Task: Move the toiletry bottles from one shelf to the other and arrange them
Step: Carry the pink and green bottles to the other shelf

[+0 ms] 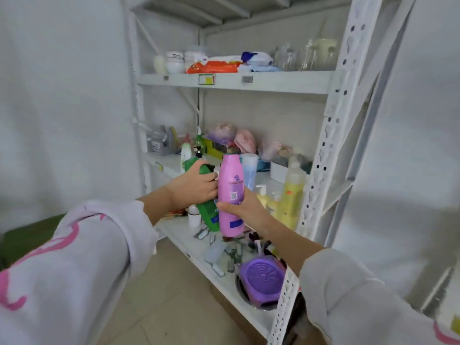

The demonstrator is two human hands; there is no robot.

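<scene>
**Two bottles in hand, both upright, held in front of the middle shelf**

Pink bottle (232, 195): long axis near vertical, slight lean, cap end up, base down. It's in mid-air, not resting on anything. Its cap sits about level w/ the middle shelf (169, 161); its base hangs above the clutter on the lower shelf (184, 232). Label w/ QR code faces the camera.

Right hand (245, 207) wraps the pink bottle's lower half from the right and behind; fingers curled closed around the body, thumb across the front-left edge. Grip looks firm.

Green bottle (207, 195): just left of the pink one, the two touching or nearly so. Long axis tilted, top end up-left, base down-right. Left hand (195, 186) is closed over its upper part from the left; the cap end pokes out above the fingers, lower body visible below the hand.

Both hands sit about equally near the middle shelf; left hand is closer to the open patch at that shelf's front-left.

Surroundings: a white-green bottle (185, 153) and a pump bottle (199, 143) stand at the middle shelf's left. A pale blue bottle (249, 170) stands right behind the pink one. Yellow bottles (291, 195) stand to the right, near the rack upright (328, 150).

Judgement: which shelf is the destination can't be told. If it's the middle shelf, pink needs a short move up and fwd, axis kept vertical, base landing clear of the blue bottle.
</scene>
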